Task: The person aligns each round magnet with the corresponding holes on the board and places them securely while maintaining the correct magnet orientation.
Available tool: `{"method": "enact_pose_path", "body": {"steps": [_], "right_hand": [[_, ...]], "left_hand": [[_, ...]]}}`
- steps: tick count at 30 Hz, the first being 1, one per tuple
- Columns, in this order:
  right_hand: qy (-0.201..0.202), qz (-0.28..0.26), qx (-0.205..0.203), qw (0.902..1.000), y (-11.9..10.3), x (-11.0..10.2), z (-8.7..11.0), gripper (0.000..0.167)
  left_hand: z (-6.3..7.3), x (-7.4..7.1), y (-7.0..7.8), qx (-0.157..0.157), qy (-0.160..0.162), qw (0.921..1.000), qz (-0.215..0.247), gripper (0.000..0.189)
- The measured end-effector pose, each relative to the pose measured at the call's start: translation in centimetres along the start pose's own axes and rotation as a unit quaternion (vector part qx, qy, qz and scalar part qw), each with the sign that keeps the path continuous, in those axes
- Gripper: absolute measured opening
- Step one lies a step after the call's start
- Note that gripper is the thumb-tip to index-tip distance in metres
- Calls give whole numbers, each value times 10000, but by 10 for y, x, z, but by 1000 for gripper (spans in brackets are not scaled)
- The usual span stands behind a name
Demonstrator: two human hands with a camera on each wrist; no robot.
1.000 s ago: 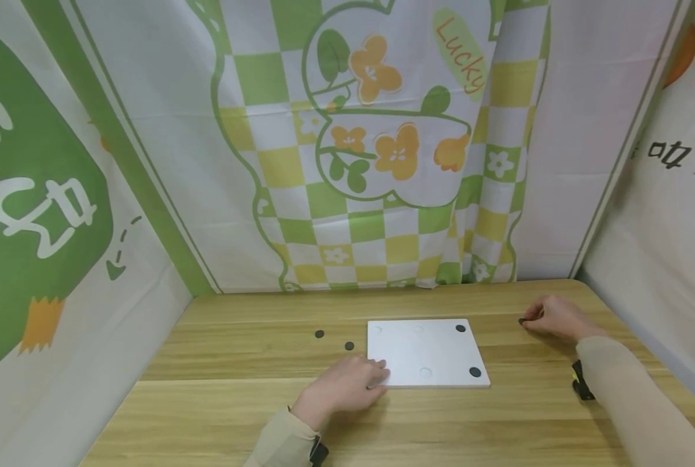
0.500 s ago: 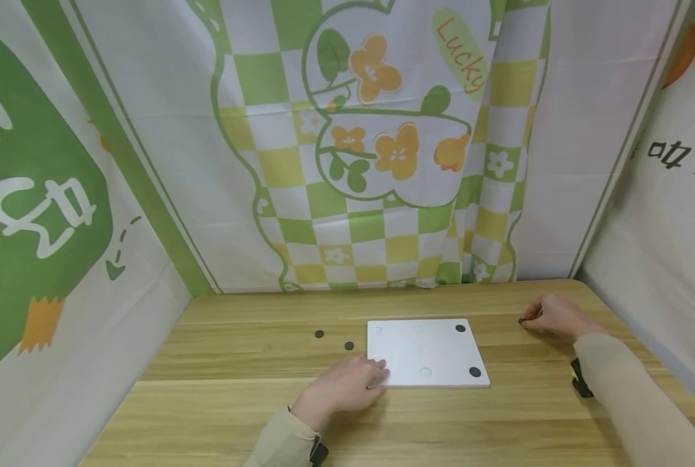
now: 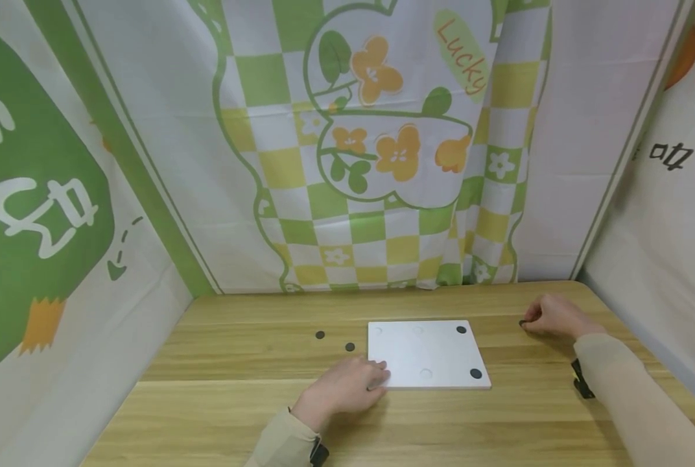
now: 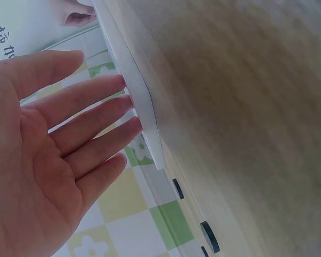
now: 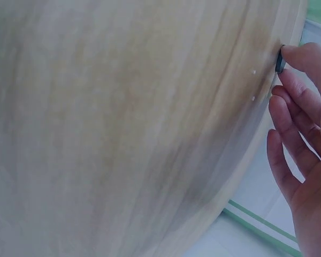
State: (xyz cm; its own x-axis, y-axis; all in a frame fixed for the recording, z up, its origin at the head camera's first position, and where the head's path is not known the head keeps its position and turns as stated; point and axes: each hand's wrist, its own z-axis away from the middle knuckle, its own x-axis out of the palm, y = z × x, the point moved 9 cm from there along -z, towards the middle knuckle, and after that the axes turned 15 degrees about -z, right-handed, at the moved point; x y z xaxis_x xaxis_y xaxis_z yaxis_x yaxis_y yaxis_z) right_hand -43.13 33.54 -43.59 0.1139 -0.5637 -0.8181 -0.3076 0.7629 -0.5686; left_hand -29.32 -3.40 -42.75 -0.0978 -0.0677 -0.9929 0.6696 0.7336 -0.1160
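The right hand (image 3: pixel 559 316) pinches a black disc (image 3: pixel 522 323); the left hand (image 3: pixel 347 384) (fingers outstretched) touches the white board (image 3: pixel 432 350) at its near-left corner.

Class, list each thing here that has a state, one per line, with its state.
White board: flat on the table
Far disc: at the board's far right corner
Near disc: at its near right corner
Round marks: three visible, uncovered
Loose discs: flat, left of the board
Held disc: pinched, off the board
Left hand: fingers extended, touching the board
Right hand: pinching the held disc
Patterned cloth: hanging
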Motion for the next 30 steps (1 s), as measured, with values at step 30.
{"method": "enact_pose_path", "body": {"steps": [30], "right_hand": [[545,-203,-322,9978,-11,0,4,14]], "left_hand": [[1,-1,-1,-87,-56,9999,25,34]]}}
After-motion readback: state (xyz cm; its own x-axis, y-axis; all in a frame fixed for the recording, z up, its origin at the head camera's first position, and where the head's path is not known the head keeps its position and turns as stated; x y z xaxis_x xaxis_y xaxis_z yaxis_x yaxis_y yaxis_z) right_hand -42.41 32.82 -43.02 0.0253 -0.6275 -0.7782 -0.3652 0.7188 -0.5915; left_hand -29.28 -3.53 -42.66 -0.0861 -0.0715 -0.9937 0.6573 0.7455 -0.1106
